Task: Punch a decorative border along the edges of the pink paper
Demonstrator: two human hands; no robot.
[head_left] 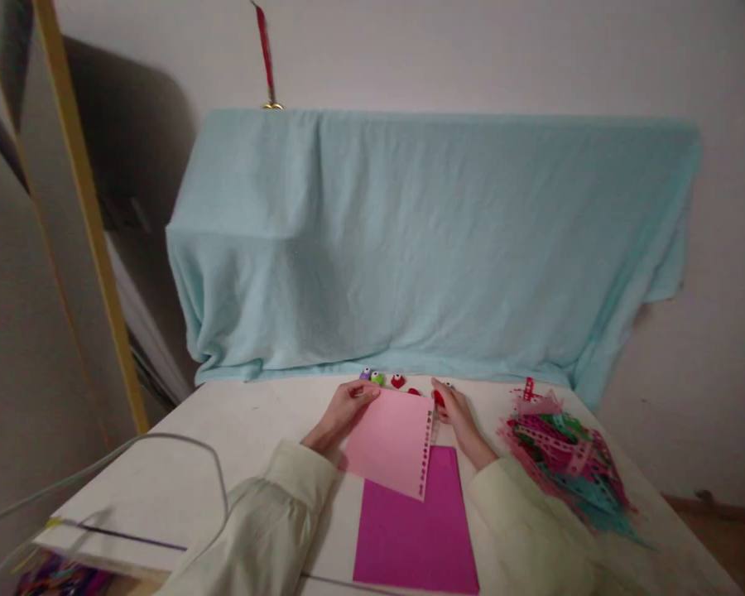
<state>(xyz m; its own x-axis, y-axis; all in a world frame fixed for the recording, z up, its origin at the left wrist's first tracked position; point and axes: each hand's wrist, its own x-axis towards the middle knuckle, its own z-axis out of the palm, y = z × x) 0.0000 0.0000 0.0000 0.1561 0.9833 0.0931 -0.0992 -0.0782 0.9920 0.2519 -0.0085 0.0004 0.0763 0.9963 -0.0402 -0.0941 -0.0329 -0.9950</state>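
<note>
My left hand (pixel 351 403) pinches the upper left corner of a light pink sheet of paper (pixel 385 439). A row of punched holes runs down the sheet's right edge. At that edge, my right hand (pixel 454 412) is closed around a small red hole punch (pixel 439 399), mostly hidden by the fingers. Under the tilted pink sheet lies a magenta sheet (pixel 415 530), partly covered. Just behind the hands stand small figures with eyes: a green one (pixel 377 378), a purple one (pixel 365 375) and a red one (pixel 398 381).
A heap of punched paper strips (pixel 571 455) in pink, green and teal lies right on the white table (pixel 266 414). Pale blue cloth (pixel 434 240) hangs behind. A grey cable (pixel 180 436) loops across the left. Coloured material (pixel 68 573) shows at the lower left corner.
</note>
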